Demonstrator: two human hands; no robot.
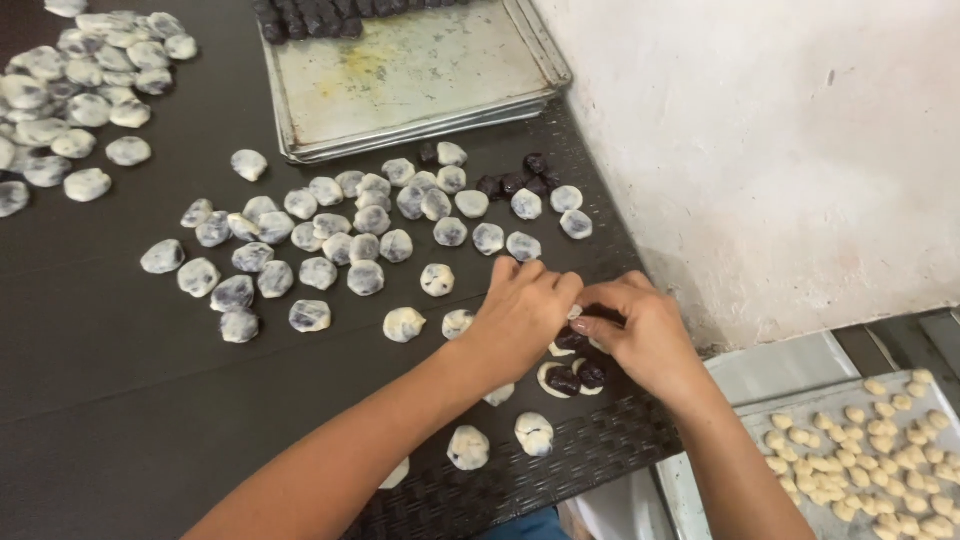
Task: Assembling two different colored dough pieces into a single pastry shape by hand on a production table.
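- This is a small food-making workroom, most likely a bakery or sweet-making kitchen working in batches.
- A dark work table (120, 400) carries dozens of small filled dough pieces (310, 316), pale with dark filling showing through, laid out in loose rows.
- A worn metal baking tray (400, 80) sits at the table's far end with dark filling rolls (310, 18) lined along its top edge.
- A second tray (800, 420), lower to the right, holds many small plain dough lumps (870, 450).
- The wall (780, 150) beside the table is rough, stained white plaster, plain rather than domestic.
- Bare hands shape the pieces directly on the table.
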